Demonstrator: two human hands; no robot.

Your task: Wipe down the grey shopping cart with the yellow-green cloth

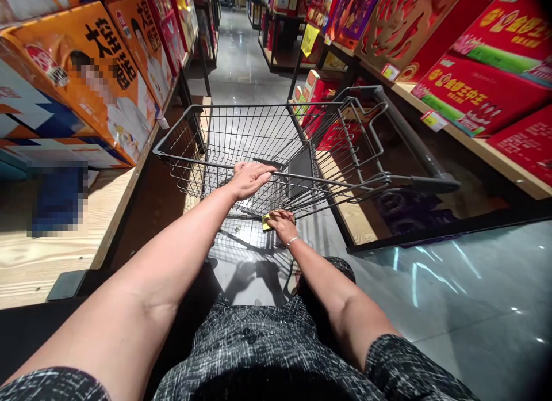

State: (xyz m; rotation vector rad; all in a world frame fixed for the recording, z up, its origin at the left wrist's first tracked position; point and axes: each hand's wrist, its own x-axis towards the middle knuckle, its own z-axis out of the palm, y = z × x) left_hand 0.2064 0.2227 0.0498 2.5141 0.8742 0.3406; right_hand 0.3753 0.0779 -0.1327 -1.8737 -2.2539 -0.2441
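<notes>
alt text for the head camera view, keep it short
A person's left hand rests on the rim of a wire shopping cart while the right hand holds a small yellow item against its lower side. Shelves of red and orange boxes line the aisle.

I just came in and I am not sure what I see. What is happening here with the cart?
A person stands in a shop aisle over a wire shopping cart. The left hand lies on the cart's top rim. The right hand, lower down, holds a small yellow thing against the cart's wires. Shelves of boxed goods stand on both sides.
</notes>
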